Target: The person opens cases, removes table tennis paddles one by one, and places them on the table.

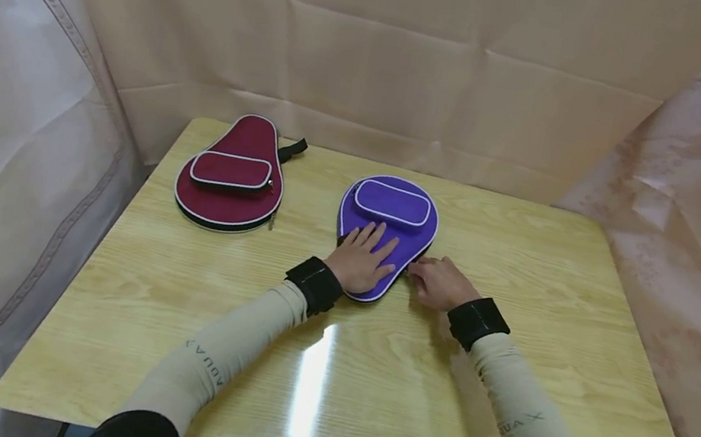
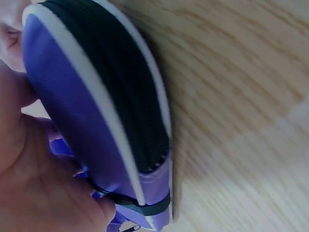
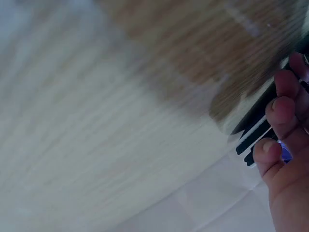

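Note:
A purple paddle case [image 1: 416, 236] with white piping lies on the table, its wide end away from me. My left hand [image 1: 358, 262] rests flat on its upper face, fingers spread below the front pocket [image 1: 392, 203]. Close up in the left wrist view, the black zipper [image 2: 120, 82] runs along the case's side beside the left palm [image 2: 43, 179]. My right hand [image 1: 444, 284] is at the right edge near the narrow end, thumb and forefinger pinching at the zipper pull. In the right wrist view its fingers [image 3: 281, 110] are curled against the case's dark side; the pull itself is hidden.
A dark red paddle case [image 1: 233, 210] with a black strap [image 1: 293, 150] lies at the back left of the wooden table [image 1: 222, 321]. Cloth curtains [image 1: 377, 60] hang behind the table and along both sides.

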Demonstrator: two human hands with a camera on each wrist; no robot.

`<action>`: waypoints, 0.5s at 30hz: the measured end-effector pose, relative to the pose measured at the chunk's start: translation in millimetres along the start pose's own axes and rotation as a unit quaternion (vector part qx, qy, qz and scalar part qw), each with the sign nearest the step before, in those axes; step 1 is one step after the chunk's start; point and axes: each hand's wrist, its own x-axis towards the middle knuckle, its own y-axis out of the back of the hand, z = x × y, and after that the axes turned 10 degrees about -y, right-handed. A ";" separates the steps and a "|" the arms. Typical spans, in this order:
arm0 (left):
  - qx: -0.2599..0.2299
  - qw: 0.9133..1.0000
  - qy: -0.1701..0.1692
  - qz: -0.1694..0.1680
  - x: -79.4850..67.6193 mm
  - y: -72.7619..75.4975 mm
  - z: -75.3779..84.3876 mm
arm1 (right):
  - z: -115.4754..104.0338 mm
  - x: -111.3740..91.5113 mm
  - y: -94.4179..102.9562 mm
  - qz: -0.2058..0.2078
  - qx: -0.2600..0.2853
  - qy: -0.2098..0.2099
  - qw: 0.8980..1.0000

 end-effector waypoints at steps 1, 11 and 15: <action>0.006 1.000 0.000 -0.003 0.9 -2.2 -1.7 | -1.8 -0.7 0.2 0.001 0.004 -0.003 1.000; 0.024 1.000 -0.005 0.002 0.2 -4.5 0.5 | -48.7 -20.8 -10.2 -0.015 0.060 0.014 0.998; 0.031 1.000 -0.005 0.005 1.9 -1.5 2.6 | -85.9 -27.2 -16.0 -0.016 0.058 0.001 0.998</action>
